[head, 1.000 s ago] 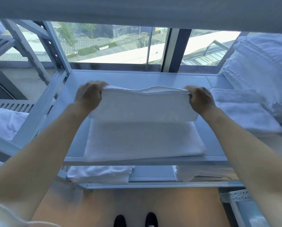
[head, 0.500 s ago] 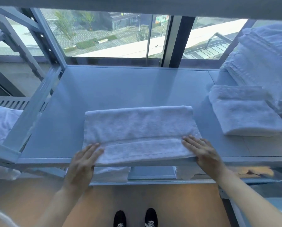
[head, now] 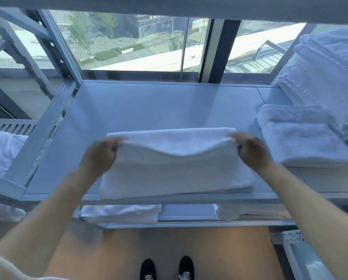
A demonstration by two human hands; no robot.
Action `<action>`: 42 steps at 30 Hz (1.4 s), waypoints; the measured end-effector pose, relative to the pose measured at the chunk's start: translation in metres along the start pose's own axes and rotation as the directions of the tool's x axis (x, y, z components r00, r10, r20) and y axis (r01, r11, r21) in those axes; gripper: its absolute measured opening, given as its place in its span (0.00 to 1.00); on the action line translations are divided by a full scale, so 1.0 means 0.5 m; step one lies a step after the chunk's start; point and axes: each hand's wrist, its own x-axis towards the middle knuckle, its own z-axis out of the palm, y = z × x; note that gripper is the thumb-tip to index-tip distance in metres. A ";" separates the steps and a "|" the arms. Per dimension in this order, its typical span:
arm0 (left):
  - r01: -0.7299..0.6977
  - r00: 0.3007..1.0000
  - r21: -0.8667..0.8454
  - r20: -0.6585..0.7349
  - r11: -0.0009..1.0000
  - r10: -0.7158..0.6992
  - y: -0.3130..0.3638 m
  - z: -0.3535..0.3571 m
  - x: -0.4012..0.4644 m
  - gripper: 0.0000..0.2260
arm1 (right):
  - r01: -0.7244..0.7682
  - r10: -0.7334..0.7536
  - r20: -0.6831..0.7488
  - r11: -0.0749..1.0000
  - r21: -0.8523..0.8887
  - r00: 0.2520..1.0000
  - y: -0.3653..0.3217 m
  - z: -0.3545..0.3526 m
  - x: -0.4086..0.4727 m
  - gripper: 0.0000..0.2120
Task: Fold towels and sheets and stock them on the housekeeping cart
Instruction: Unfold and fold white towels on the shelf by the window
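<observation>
White towel lies on the grey shelf between our hands. Our left hand and right hand each pinch a corner of its top layer. Folded towel sits just beyond the right hand.

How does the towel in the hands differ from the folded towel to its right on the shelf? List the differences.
The held towel is mid-fold, its near layer lifted by the left hand and right hand; the folded towel lies flat and untouched.
The held towel lies wide across the shelf near the front edge; the folded towel looks narrower and sits beside a linen stack.
Both are white terry.
</observation>
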 end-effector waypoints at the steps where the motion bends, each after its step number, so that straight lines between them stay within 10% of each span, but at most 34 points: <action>1: 0.019 1.000 0.019 0.020 1.000 -0.020 0.007 -0.023 0.065 0.15 | -0.011 0.011 0.008 1.000 -0.027 1.000 -0.008 -0.017 0.062 0.19; 11: -0.150 0.932 0.013 -0.332 0.989 0.146 0.041 -0.158 0.243 0.12 | 0.064 -0.087 -0.284 0.994 -0.091 0.955 -0.040 -0.131 0.270 0.19; 20: -0.200 0.979 -0.038 -0.054 0.979 0.198 -0.067 0.056 -0.090 0.21 | 0.259 -0.257 0.038 0.965 -0.052 0.966 0.053 0.043 -0.068 0.31; 28: -0.134 0.990 -0.090 0.025 0.987 0.136 -0.082 0.110 -0.199 0.24 | 0.129 -0.131 0.147 0.991 0.028 0.980 0.084 0.068 -0.155 0.36; 35: -0.169 0.975 -0.159 -0.170 0.973 0.142 -0.028 0.008 -0.148 0.23 | -0.023 0.039 -0.066 0.974 0.224 0.997 0.060 0.006 -0.094 0.36; 42: -0.087 0.994 -0.175 0.050 0.981 0.097 -0.018 0.110 -0.313 0.25 | -0.128 0.094 0.171 0.972 0.199 0.981 0.076 0.056 -0.196 0.39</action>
